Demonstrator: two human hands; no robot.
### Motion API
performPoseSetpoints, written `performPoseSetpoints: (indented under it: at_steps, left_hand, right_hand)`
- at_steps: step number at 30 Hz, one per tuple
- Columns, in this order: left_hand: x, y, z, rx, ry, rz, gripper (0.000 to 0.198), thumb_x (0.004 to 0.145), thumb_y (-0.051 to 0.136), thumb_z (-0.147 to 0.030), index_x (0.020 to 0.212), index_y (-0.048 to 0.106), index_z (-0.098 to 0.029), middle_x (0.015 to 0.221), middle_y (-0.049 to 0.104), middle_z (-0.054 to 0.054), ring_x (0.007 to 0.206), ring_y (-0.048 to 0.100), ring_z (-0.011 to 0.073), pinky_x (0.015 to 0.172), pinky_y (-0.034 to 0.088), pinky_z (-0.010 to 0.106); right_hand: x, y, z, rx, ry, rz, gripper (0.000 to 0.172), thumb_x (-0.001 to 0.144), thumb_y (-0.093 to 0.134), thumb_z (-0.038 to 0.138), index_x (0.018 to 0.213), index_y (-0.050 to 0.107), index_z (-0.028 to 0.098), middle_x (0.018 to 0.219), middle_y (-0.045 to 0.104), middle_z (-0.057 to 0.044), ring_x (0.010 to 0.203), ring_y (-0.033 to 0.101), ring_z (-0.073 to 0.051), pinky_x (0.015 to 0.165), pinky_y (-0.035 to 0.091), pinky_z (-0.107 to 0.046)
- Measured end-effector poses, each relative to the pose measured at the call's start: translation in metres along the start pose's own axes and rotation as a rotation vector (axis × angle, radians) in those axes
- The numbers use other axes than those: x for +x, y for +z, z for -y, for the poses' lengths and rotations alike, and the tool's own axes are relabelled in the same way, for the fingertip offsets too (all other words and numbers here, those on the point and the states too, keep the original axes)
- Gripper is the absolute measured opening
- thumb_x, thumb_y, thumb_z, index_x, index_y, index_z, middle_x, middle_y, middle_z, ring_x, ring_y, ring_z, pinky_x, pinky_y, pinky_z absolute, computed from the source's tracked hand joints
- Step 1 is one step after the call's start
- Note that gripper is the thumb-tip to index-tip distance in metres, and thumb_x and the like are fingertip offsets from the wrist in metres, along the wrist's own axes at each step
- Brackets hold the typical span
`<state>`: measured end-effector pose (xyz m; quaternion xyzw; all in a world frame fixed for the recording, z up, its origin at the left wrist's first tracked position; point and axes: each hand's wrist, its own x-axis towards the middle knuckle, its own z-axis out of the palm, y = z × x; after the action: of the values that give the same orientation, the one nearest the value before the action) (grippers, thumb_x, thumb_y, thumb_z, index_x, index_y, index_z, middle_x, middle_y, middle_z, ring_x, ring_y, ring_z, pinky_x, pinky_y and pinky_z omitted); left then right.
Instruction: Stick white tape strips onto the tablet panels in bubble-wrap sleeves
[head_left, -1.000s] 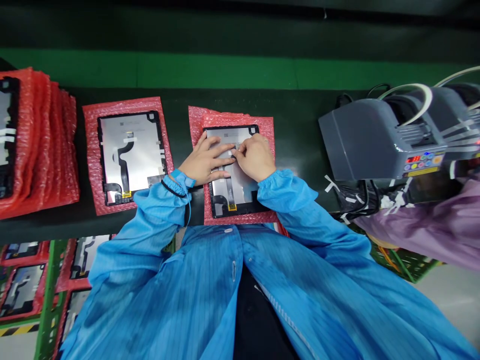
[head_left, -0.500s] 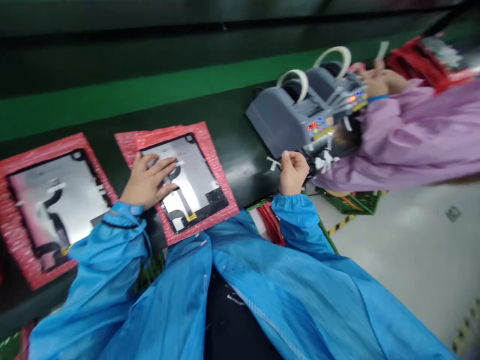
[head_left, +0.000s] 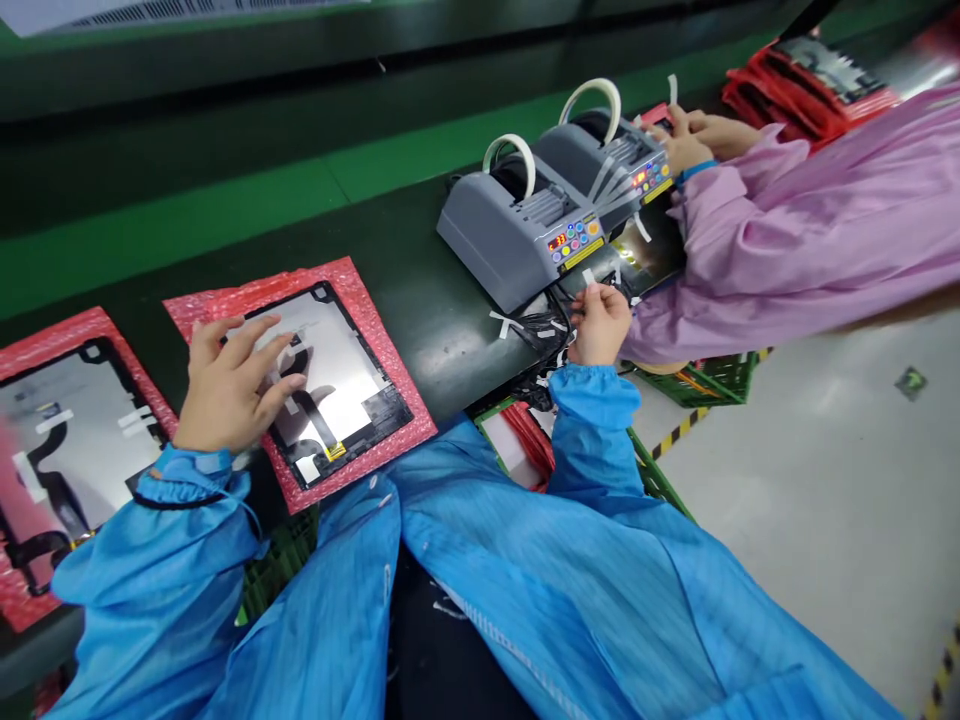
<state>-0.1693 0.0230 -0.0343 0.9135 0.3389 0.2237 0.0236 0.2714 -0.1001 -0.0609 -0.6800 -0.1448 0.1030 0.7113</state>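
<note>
My left hand [head_left: 232,385] is open, fingers spread over the left side of a tablet screen panel [head_left: 360,370]. Whether its fingertips touch the panel I cannot tell. The panel shows its silvery back, with a black flex cable, and lies on a pink bubble-wrap sheet [head_left: 401,390]. My right hand [head_left: 600,325] is closed in a pinch on a short strip of white tape [head_left: 588,277], in front of the nearer grey tape dispenser [head_left: 495,240]. Black cables [head_left: 541,330] with bits of tape stuck on them lie beside that hand.
A second panel [head_left: 90,450] rests on bubble wrap at the left. Another tape dispenser [head_left: 600,150] stands behind the first. At the right, a co-worker's purple sleeve [head_left: 795,250] reaches across the bench. Green crates [head_left: 664,490] sit below the bench edge; red-wrapped panels [head_left: 814,90] are stacked far right.
My left hand has shifted left on the panel, its fingers spread wider. A tape strip now shows above my right hand's fingertips. The whole view has swung right and become sharper.
</note>
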Motion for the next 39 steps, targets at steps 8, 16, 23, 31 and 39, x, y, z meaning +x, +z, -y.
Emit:
performPoseSetpoints:
  at_steps: [8, 16, 23, 31, 39]
  left_hand:
    - [0.020, 0.006, -0.010, -0.013, 0.025, -0.015, 0.043, 0.102, 0.048, -0.048, 0.118, 0.072, -0.017, 0.137, 0.068, 0.017, 0.131, 0.055, 0.0364, 0.116, 0.039, 0.054]
    - [0.024, 0.013, -0.015, -0.002, 0.038, 0.017, 0.041, 0.103, 0.047, -0.047, 0.119, 0.071, -0.017, 0.136, 0.069, 0.014, 0.131, 0.053, 0.0342, 0.116, 0.039, 0.052]
    - [0.040, 0.008, -0.041, -0.195, -0.006, 0.071, 0.034, 0.099, 0.053, -0.051, 0.115, 0.071, -0.027, 0.129, 0.072, 0.006, 0.124, 0.058, 0.0313, 0.113, 0.040, 0.052]
    - [0.069, 0.011, -0.096, -0.505, -0.061, 0.091, 0.036, 0.096, 0.061, -0.055, 0.100, 0.072, -0.021, 0.098, 0.075, 0.007, 0.100, 0.066, 0.0233, 0.100, 0.047, 0.041]
    - [0.053, 0.021, -0.077, -0.559, -0.235, 0.117, 0.027, 0.097, 0.060, -0.038, 0.080, 0.064, -0.018, 0.086, 0.072, 0.004, 0.090, 0.065, 0.0194, 0.092, 0.049, 0.035]
  right_hand:
    - [0.004, 0.004, -0.006, 0.071, 0.028, -0.004, 0.037, 0.084, 0.069, 0.047, 0.099, 0.043, 0.025, 0.081, 0.062, 0.006, 0.065, 0.063, -0.006, 0.044, 0.037, -0.012]
    - [0.016, 0.011, -0.015, 0.045, 0.003, -0.045, 0.046, 0.078, 0.074, 0.036, 0.103, 0.037, 0.026, 0.080, 0.061, 0.007, 0.067, 0.066, -0.009, 0.045, 0.038, -0.015]
    - [-0.025, -0.002, 0.023, -0.007, -0.286, 0.073, 0.047, 0.078, 0.077, 0.033, 0.103, 0.037, 0.027, 0.079, 0.062, 0.006, 0.079, 0.068, -0.012, 0.072, 0.055, -0.027]
    - [-0.122, 0.054, 0.056, -0.007, 0.030, 0.778, 0.056, 0.068, 0.088, 0.033, 0.106, 0.047, 0.028, 0.081, 0.065, 0.005, 0.068, 0.064, -0.012, 0.061, 0.053, -0.027]
    - [-0.132, 0.089, 0.046, 0.016, 0.061, 0.937, 0.058, 0.067, 0.089, 0.041, 0.104, 0.047, 0.028, 0.088, 0.068, 0.005, 0.075, 0.069, -0.012, 0.067, 0.058, -0.026]
